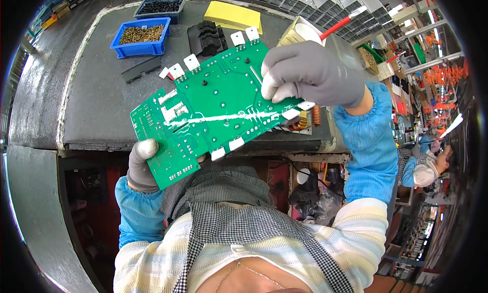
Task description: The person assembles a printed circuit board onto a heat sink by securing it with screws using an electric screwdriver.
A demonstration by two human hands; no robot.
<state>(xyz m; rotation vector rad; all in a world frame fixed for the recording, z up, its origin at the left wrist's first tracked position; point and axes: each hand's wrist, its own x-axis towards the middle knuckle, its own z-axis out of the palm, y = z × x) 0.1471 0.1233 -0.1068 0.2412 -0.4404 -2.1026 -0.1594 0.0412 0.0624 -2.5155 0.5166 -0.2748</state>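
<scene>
A large green circuit board (218, 97) is held tilted above the bench's near edge. My left hand (143, 163), in a grey glove, grips its lower left corner, thumb on top and the other fingers hidden underneath. White-tipped transistors (192, 62) stick out along its edges, and a shiny whitish streak runs across its face. My right hand (307, 71), in a grey glove with whitish fingertips, is closed with curled fingers at the board's right part. A thin light strip (255, 75) shows beside those fingertips; whether they pinch anything is hidden.
Beyond the board stand a blue bin (141, 37) of small brass-coloured parts and another bin (160, 8) of black parts. Yellow sheets (233, 16), black plastic pieces (207, 37) and a white cup (307, 32) with a red-handled brush (336, 27) are nearby. A co-worker (424, 168) is at far right.
</scene>
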